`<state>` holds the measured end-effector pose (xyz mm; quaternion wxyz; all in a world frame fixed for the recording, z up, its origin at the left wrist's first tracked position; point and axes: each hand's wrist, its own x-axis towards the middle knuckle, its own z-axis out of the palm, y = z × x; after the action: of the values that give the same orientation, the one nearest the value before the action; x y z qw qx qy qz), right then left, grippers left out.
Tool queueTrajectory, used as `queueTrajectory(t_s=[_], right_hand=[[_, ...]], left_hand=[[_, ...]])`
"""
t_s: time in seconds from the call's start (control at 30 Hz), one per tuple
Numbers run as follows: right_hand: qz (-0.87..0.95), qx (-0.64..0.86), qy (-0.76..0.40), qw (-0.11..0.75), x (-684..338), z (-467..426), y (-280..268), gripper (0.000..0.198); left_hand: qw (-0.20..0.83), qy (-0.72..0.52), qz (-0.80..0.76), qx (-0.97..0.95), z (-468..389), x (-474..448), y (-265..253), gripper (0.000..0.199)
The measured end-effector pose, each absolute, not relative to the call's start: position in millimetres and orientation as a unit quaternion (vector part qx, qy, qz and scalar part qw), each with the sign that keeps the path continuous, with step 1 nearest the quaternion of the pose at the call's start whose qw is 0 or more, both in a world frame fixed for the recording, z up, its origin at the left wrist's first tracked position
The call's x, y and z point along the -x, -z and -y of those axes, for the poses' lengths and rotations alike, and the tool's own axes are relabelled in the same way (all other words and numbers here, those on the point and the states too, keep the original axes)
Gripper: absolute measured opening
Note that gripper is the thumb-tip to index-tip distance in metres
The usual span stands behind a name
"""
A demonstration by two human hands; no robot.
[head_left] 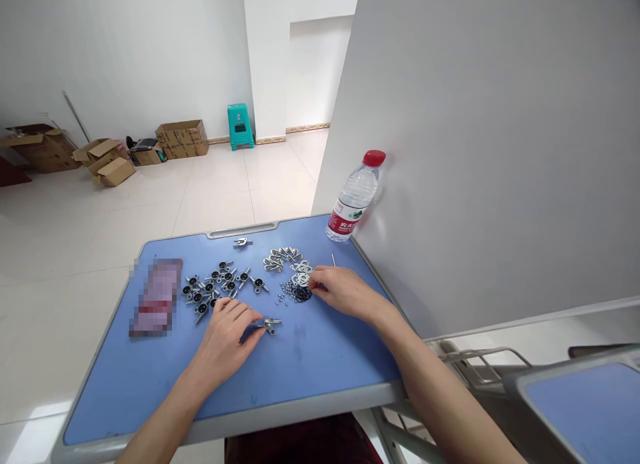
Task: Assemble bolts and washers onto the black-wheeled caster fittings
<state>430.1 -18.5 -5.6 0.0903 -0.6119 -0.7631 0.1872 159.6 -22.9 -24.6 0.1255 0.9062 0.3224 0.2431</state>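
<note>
My left hand (231,334) pinches a small metal fitting (270,325) between thumb and fingertips, close to the blue desktop (300,377). To the right, my right hand (345,289) has its fingers drawn together at the edge of a pile of flat metal plates (302,278) and black rubber rings (302,295); whatever is in its fingertips is hidden. Tiny metal balls or screws (286,292) are scattered beside the rings. Behind them lies an arc of rounded metal pieces (283,256). Several metal fittings with black discs (210,287) are grouped beyond my left hand.
A water bottle (354,197) with a red cap stands at the back right, near a grey panel (475,151). One separate fitting (243,242) lies near the far edge. A blurred purple item (159,297) lies at left, and a thin metal rod (333,259) at right.
</note>
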Motion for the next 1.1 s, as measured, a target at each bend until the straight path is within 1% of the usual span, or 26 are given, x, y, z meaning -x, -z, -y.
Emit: queueTrajectory(t_s=[0.2, 0.3, 0.53, 0.7, 0.93, 1.1], right_hand=[[0.765, 0.609, -0.187, 0.098, -429.9, 20.1, 1.4, 0.012], [0.766, 0.605, -0.197, 0.086, -429.2, 19.7, 2.8, 0.010], [0.756, 0.613, -0.211, 0.089, -428.6, 18.4, 4.6, 0.009], [0.740, 0.624, -0.230, 0.095, -432.0, 19.5, 0.4, 0.012], [0.725, 0.621, -0.265, 0.135, -435.0, 20.5, -6.4, 0.021], [0.710, 0.631, -0.263, 0.170, -435.2, 18.5, -4.0, 0.021]], left_hand=[[0.122, -0.244, -0.329, -0.904, 22.5, -158.3, 23.7, 0.009], [0.121, -0.244, -0.335, -0.902, 22.4, -157.5, 23.8, 0.009], [0.120, -0.246, -0.331, -0.903, 22.5, -157.9, 23.6, 0.010], [0.122, -0.254, -0.327, -0.902, 22.3, -157.4, 24.2, 0.007], [0.125, -0.249, -0.338, -0.899, 22.7, -157.6, 24.4, 0.012], [0.131, -0.250, -0.339, -0.897, 22.8, -158.2, 24.9, 0.013]])
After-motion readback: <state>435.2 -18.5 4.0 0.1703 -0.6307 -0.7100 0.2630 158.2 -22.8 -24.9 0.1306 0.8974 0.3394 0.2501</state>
